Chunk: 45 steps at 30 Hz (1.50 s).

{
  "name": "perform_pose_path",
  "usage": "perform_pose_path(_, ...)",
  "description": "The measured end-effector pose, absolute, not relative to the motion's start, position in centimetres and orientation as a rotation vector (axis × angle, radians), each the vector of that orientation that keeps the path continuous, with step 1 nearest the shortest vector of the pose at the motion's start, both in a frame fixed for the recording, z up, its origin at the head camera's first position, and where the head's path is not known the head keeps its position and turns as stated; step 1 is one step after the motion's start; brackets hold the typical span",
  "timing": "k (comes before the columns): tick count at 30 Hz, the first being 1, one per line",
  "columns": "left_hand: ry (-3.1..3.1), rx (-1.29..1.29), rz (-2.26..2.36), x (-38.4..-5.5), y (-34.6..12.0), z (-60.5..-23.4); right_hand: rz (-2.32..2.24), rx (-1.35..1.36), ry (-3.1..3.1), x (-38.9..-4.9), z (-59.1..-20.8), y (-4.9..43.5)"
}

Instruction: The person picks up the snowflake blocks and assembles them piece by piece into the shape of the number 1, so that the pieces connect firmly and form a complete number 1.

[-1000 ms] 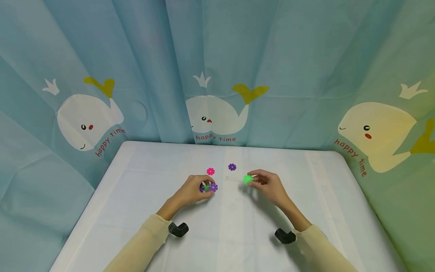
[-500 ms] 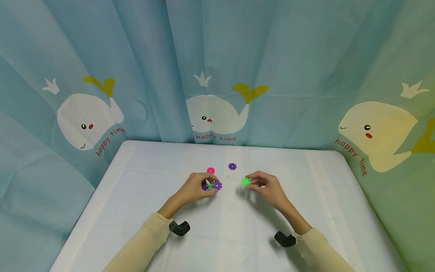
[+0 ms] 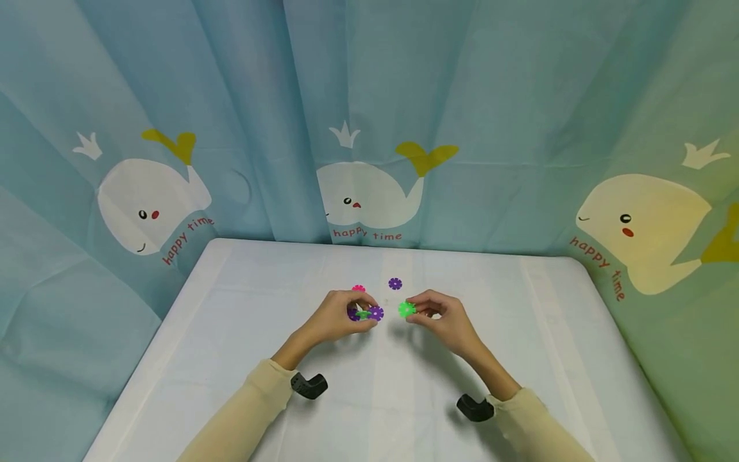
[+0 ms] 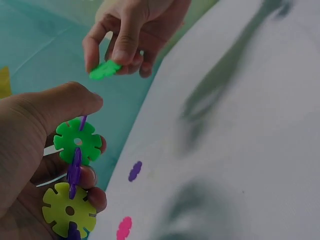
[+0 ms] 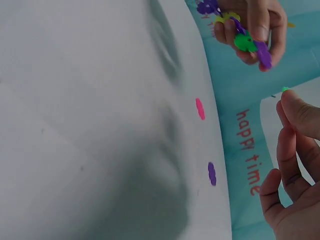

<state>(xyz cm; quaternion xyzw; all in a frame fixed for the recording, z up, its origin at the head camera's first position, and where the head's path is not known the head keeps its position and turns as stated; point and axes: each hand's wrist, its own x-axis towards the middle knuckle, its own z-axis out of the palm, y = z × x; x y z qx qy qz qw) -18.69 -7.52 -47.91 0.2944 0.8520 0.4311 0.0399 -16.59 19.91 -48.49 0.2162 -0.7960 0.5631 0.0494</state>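
Note:
My left hand pinches a chain of notched plastic interlocking discs. In the left wrist view the chain shows a green disc, a purple one seen edge-on and a yellow one, slotted together. A further purple disc forms the end that faces right, right at the thumb and fingertips. Between thumb and fingers, my right hand pinches a single green disc. Both hands are raised above the table, and a small gap separates the green disc from the chain's purple end.
On the white table lie a loose purple disc and a pink disc, the latter partly hidden behind my left hand in the head view. A blue curtain with whale prints hangs behind the table's far edge.
My left hand has moved slightly right with the chain, now overlapping the pink disc. My right hand has moved left with its green disc, narrowing the gap between them.

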Motion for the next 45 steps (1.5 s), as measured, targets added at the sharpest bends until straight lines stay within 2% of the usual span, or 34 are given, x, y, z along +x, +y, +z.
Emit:
perform_pose_path(26,2.577,0.893,1.249,-18.8,-6.2,-47.3,1.463,0.803,-2.51,-16.0,-48.8,18.4)
perform_pose_path(45,2.493,0.848,1.317,-18.5,-6.7,-47.5,1.497,0.751,-2.376,-15.9,-49.7,17.6)
